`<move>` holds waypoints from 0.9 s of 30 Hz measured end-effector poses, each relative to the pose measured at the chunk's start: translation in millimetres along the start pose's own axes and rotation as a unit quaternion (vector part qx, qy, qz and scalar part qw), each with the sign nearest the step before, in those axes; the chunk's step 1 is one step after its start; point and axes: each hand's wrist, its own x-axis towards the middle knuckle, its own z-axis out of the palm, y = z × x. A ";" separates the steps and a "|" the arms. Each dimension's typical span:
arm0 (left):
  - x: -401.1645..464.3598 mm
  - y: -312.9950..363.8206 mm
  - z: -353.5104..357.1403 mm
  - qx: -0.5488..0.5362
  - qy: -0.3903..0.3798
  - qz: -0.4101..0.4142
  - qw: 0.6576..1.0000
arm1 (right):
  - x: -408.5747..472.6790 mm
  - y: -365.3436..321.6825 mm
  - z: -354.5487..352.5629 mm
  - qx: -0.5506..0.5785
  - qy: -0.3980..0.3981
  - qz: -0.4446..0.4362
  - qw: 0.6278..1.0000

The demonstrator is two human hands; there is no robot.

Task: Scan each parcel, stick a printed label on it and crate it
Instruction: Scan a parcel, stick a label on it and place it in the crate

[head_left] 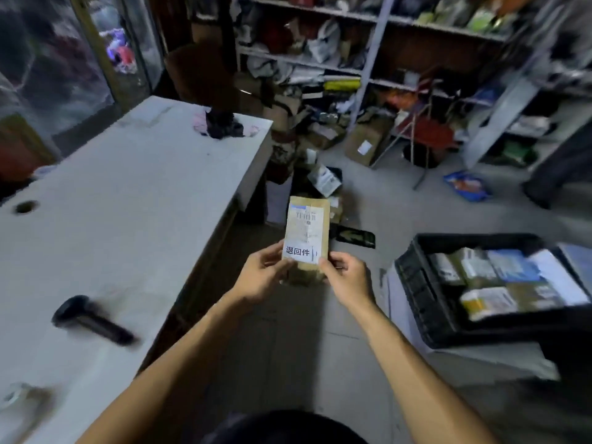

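Note:
I hold a small brown cardboard parcel (312,233) upright in front of me, above the floor. It carries a white shipping label with a barcode. A white printed label (299,251) with black characters sits across its lower part. My left hand (264,274) grips the parcel's lower left edge, thumb on the printed label. My right hand (344,275) grips the lower right edge, thumb at the label's corner. A black crate (426,293) with several parcels inside stands to the right. A black handheld scanner (91,320) lies on the white table.
The white table (128,193) runs along the left, with a dark bundle of cloth (222,125) at its far end. Loose boxes and bags litter the floor ahead. Metal shelves (371,59) full of goods line the back and right.

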 end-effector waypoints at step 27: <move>260.9 -46.5 436.7 0.168 -0.467 -0.167 0.852 | 107.7 200.8 -307.6 0.019 0.370 0.274 0.887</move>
